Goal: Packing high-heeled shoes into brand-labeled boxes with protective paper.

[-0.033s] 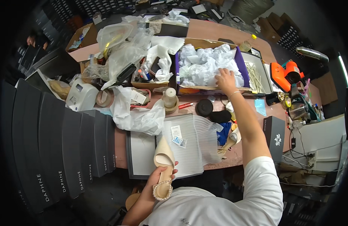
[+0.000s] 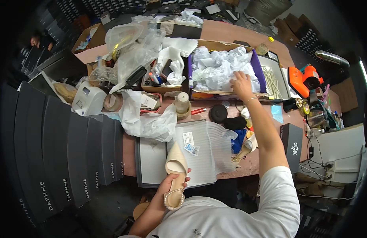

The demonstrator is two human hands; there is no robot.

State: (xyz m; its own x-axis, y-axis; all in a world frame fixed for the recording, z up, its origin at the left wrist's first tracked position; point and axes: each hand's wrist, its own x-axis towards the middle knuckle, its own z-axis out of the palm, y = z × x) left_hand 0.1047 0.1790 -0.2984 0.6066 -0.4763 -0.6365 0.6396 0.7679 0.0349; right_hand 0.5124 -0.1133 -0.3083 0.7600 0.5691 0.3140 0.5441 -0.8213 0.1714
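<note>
My left hand (image 2: 178, 179) is closed around the middle of a beige pointed-toe flat shoe (image 2: 176, 158), held toe up over the near table edge. Its strap at the heel is trimmed with pearls. My right arm stretches forward, and my right hand (image 2: 243, 85) has its fingers bent into the crumpled white paper (image 2: 217, 65). This paper fills a purple-edged box (image 2: 258, 68). Under the shoe's toe lies an opened shoebox (image 2: 146, 174) with a translucent foam sheet (image 2: 203, 146), a white tag (image 2: 188, 139) and a small blue-and-white packet (image 2: 192, 149) on it.
A second beige shoe (image 2: 247, 147) lies beside my right forearm. Dark shoeboxes (image 2: 58, 158) stand in a row at left. Nearby are a white plastic bag (image 2: 147, 123), a bottle (image 2: 182, 102), a round black object (image 2: 218, 114) and an orange tool (image 2: 306, 78).
</note>
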